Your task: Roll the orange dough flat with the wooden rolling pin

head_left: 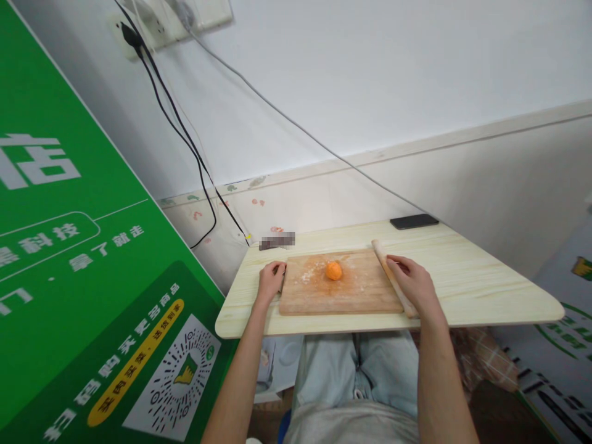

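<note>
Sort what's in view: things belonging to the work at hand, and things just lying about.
Likely in use:
- orange ball, on the board
- wooden board, between the hands
- rolling pin, by the right hand

Likely just lying about:
- black phone, at the table's back edge
- pixelated item, back left, unidentifiable

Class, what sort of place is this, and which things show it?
Probably an indoor work corner, perhaps in a shop: a green advertising panel with a QR code, and a table bearing a wooden board.
</note>
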Available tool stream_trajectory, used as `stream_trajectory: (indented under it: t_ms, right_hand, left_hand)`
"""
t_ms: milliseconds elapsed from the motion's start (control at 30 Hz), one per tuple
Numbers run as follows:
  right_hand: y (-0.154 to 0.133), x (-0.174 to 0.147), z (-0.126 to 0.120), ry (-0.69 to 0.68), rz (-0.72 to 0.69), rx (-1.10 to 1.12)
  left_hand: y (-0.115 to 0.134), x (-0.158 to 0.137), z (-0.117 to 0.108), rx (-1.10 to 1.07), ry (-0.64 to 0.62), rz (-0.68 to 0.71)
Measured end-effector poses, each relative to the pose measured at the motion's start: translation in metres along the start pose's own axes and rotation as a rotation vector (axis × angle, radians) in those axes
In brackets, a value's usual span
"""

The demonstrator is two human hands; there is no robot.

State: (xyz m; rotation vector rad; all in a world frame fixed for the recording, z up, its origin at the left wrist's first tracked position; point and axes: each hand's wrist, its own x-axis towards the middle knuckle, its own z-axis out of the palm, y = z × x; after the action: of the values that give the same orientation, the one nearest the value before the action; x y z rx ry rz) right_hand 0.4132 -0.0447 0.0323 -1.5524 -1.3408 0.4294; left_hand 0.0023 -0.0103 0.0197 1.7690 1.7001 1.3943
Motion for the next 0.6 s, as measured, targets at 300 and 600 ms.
stream_trajectory:
  t_ms: [300,600]
  right_hand:
    - [0.0015,-0.0005,0.0007,0.017,-0.021,0.021]
    - [-0.0021,-0.0019,-0.0010,-0.009,-0.002,-0.001]
  left_hand:
    - [-0.0006,0.0005,0.0003,-0.002,0.008,-0.012]
    - [-0.0024,0.0001,-0.0010,-0.008,-0.006,-0.017]
